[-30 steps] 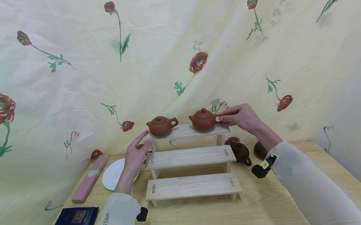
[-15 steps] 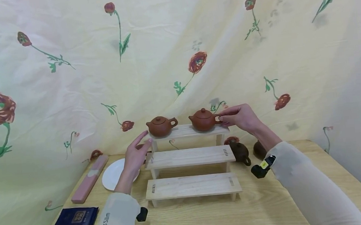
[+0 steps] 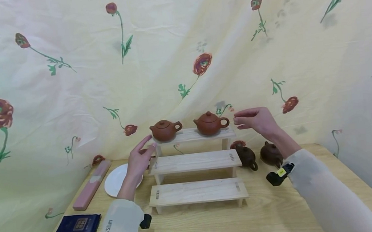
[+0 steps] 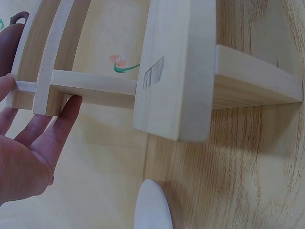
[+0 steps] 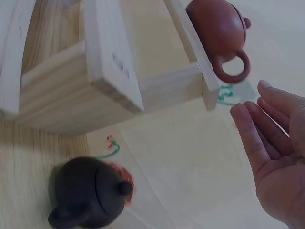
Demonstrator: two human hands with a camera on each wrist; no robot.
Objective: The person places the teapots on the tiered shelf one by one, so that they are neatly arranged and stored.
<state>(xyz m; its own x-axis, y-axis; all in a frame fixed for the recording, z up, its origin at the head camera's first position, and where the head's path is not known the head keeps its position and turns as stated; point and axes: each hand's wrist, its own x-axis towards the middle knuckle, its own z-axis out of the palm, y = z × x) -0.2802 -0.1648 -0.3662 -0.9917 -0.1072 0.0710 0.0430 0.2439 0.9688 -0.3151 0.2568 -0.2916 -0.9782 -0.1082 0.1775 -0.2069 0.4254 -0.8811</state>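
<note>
A three-tier wooden stand (image 3: 194, 162) carries two reddish-brown clay teapots on its top step. The left teapot (image 3: 163, 131) and the right teapot (image 3: 208, 124) both stand upright, handles to the right. My left hand (image 3: 141, 160) grips the left end of the top step, thumb at the front and the other fingers about its end. My right hand (image 3: 261, 122) is beside the right teapot's handle, apart from it and holding nothing. In the right wrist view, a gap shows between its fingertips and the teapot handle (image 5: 245, 69).
Two dark teapots lie right of the stand: one close to it (image 3: 247, 157), another dark brown teapot (image 3: 270, 154) further right. On the left are a white plate (image 3: 113, 180), a pink box (image 3: 91, 187) and a dark blue packet (image 3: 78, 225). A flowered cloth (image 3: 164, 52) hangs behind.
My right hand has let go of the right teapot's handle and moved a little to the right. The teapots and my left hand stay in place.
</note>
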